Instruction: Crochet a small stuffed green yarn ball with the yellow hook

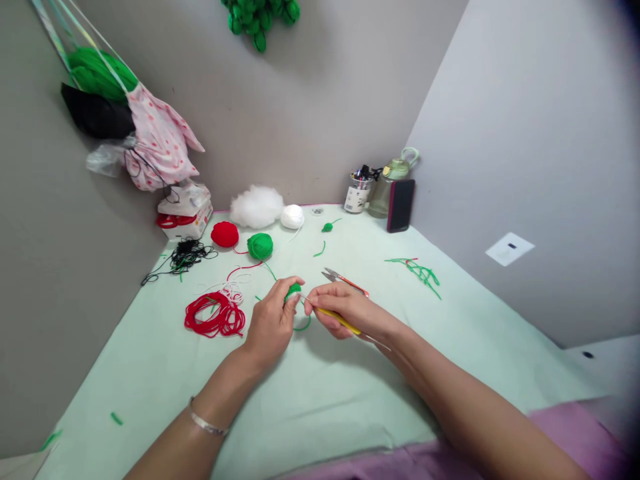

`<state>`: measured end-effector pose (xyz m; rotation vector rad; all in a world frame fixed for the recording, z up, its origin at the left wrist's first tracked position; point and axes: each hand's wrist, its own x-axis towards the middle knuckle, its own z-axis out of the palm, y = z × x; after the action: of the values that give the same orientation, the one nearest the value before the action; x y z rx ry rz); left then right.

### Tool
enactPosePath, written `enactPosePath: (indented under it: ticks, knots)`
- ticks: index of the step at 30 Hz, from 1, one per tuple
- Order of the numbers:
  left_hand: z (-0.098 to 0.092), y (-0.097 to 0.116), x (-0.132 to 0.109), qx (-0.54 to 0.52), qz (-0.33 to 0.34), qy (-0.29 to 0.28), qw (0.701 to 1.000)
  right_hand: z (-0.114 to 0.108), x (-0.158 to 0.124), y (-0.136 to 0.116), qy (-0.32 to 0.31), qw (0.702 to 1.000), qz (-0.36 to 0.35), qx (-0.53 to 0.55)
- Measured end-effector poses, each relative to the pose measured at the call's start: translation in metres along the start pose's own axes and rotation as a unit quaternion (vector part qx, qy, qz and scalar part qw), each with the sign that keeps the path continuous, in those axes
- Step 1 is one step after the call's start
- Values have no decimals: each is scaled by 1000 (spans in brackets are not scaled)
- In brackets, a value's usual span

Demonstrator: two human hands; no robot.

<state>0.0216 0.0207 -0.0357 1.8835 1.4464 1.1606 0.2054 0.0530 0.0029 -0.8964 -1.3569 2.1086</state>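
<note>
My left hand (273,319) is closed around a small green crochet piece (293,291), with a bit of white showing at its lower edge. In my right hand (340,310) is a crochet hook with a yellow handle (340,321), its metal tip at the green piece. A loop of green yarn (303,327) hangs below the piece. Another green strand runs up from my left hand towards the green yarn ball (260,247). Just beyond my right hand lie thread snips (345,280) with orange handles, partly hidden by the hand.
A red yarn ball (225,234), a white ball (293,216) and fluffy stuffing (257,206) lie at the back. Red yarn coils (215,315) and tangled black yarn (187,257) are left. A phone (401,206) leans against a bottle (381,197); green scraps (420,272) lie right.
</note>
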Motion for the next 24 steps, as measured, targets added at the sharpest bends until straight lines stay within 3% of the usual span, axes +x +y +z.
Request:
enactPosePath:
  ticks: [8,13,20,24]
  knots:
    - [0,-7,-2,37,34,-24,998,-5,3,-4,-31,998,52,34]
    - [1,-5,-1,15,23,-33,999,-7,3,-6,-20,998,48,32]
    - [3,3,1,-32,-26,-31,999,3,1,-4,32,999,-3,-40]
    - [3,5,3,-74,-55,-31,995,20,-3,6,90,980,-88,-156]
